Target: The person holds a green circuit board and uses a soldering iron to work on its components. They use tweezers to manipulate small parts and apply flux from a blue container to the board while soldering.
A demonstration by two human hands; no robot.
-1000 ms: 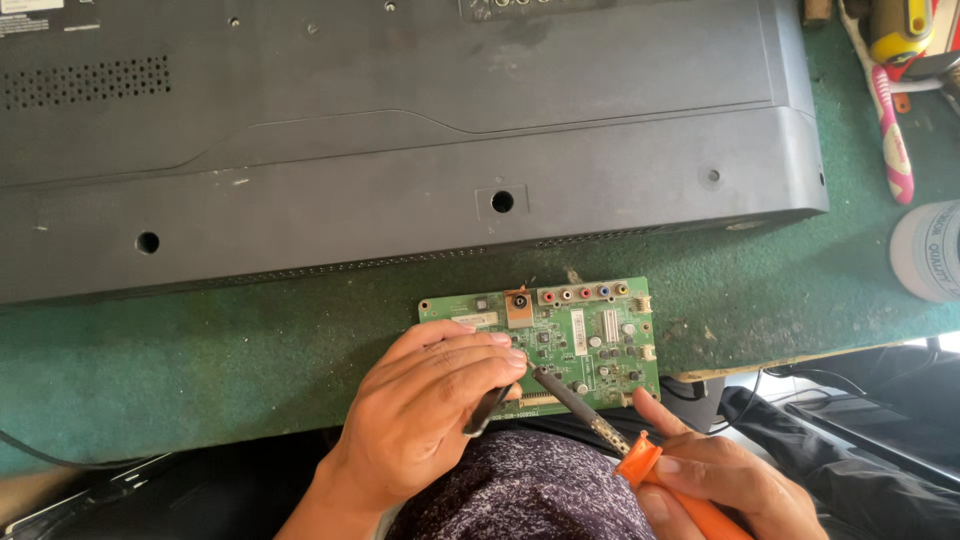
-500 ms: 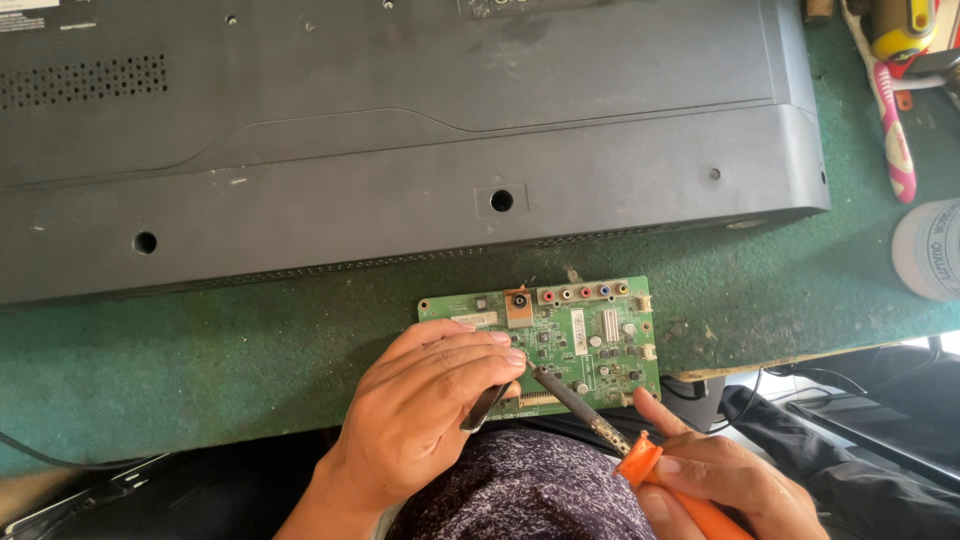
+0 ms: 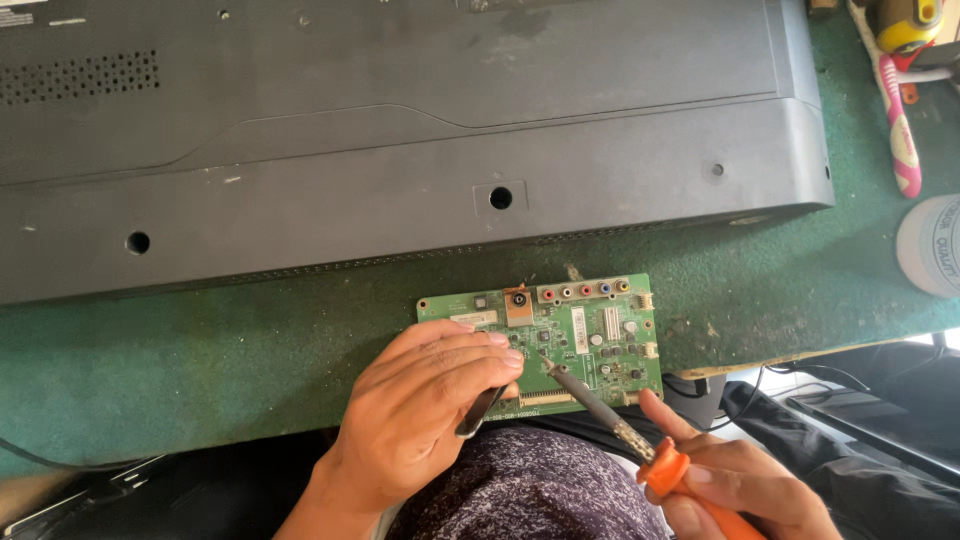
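A green circuit board [image 3: 570,335] is seen lying flat on a green work mat [image 3: 200,360], near the front edge of the bench and just in front of a large dark grey television back [image 3: 400,140] that is laid face down across the top of the view. A row of coloured round sockets is carried along the board's far edge.

The board's left part is covered by the left hand [image 3: 425,415], whose fingers are curled over it; a pair of metal tweezers [image 3: 480,410] is gripped between thumb and fingers, with the blunt end pointing back toward the body. The tweezer tips are hidden under the fingers.

A soldering iron [image 3: 610,420] with an orange handle is clenched in the right hand [image 3: 740,490] at the lower right. Its thin metal shaft is angled up and left, and its tip is set on the board's middle, just beside the left fingertips.

At the far right, a pink toothbrush [image 3: 900,125] and a white round container [image 3: 932,245] are seen on the mat, well apart from the board.
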